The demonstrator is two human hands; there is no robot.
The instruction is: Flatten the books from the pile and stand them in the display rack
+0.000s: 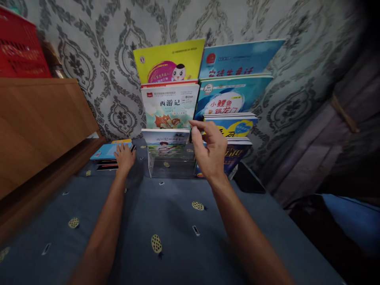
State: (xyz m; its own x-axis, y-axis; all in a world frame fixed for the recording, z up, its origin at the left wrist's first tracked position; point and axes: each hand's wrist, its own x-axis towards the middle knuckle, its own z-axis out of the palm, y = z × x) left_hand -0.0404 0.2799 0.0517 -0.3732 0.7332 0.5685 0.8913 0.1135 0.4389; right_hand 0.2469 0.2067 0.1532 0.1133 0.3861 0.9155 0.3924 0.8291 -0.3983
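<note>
My left hand (124, 155) lies with fingers spread over the right end of a small stack of books (103, 152), a light blue cover on top. My right hand (210, 148) hovers before the clear acrylic book rack (170, 169), its thumb and index finger apart and nothing visible between them. Closest to those fingertips is a white picture book (166, 105) with a red-leaf drawing. Below it a thin landscape-covered book (166, 141) leans in the rack's front tier. My right hand partly hides the blue-and-yellow book (237, 126) and a dark purple book (236, 154).
Behind stand a yellow-green book (169, 59), a blue book (240, 57) and a teal book (237, 93). A black flat object (248, 180) lies right of the rack. Left is a wooden cabinet (41, 126) with a red box (22, 45) on it. Pineapple-print cloth (175, 237) covers the table.
</note>
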